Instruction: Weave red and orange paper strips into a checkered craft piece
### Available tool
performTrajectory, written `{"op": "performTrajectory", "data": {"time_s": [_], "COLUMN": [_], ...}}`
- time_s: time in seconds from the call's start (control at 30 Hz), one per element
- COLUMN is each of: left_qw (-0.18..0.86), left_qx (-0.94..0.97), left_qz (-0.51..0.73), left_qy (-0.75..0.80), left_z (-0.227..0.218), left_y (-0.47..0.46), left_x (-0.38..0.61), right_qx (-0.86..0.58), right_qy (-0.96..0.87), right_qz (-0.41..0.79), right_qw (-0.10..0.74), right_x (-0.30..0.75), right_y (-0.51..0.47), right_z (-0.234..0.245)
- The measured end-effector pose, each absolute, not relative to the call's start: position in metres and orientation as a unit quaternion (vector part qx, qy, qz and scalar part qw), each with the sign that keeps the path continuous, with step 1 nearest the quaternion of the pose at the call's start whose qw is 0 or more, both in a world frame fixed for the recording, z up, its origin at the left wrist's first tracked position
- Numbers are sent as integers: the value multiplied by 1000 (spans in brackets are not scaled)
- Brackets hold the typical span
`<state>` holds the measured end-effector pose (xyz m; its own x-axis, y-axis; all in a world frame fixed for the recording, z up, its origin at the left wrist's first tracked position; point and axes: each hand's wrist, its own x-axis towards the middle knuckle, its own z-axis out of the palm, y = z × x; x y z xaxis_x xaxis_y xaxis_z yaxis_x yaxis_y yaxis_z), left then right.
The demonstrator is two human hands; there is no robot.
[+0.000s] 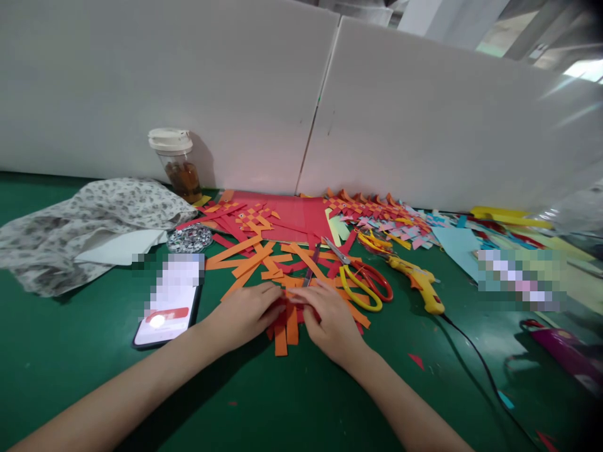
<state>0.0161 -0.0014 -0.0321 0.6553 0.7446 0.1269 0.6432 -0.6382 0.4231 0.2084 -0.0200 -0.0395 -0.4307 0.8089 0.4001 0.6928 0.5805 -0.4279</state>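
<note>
My left hand (254, 311) and my right hand (330, 317) meet over a small piece of interlaced orange and red paper strips (292, 326). The fingers of both are bent and closed on the strips, with the fingertips nearly touching. Orange strip ends stick out below and between them; the middle of the piece is hidden under the fingers. Loose orange paper strips (249, 257) lie just beyond. A slim dark tool (311, 267) rests past my right fingertips. Scissors (345, 285) with one yellow and one red handle lie to the right, blades spread a little.
A yellow glue gun (428, 294) trails its cord toward the front right. Woven red-orange pieces (372, 206) and red sheets (294, 216) line the white partition. A phone (169, 320), a patterned cloth (117, 201) and a lidded cup (183, 179) stand left; a purple tool (565, 351) lies right.
</note>
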Motion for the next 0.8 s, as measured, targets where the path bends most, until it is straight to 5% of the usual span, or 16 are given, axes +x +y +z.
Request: {"op": "performTrajectory", "data": {"time_s": [0.2, 0.43, 0.6, 0.8], "left_qw": [237, 347, 230, 157], "left_qx": [869, 726, 789, 846], "left_qz": [169, 390, 259, 142], "left_qy": [400, 447, 508, 489], "left_z": [-32, -16, -8, -16], "left_y": [-3, -4, 3, 4], "left_x": [15, 12, 7, 6], "right_qx": [-453, -542, -605, -621], "right_qy": [-839, -771, -737, -689], "right_qz": [90, 37, 71, 126], "right_qw": [287, 333, 294, 353], "right_x": [205, 214, 224, 224], "right_y": [-22, -18, -12, -13], "right_z": [-37, -35, -30, -22]}}
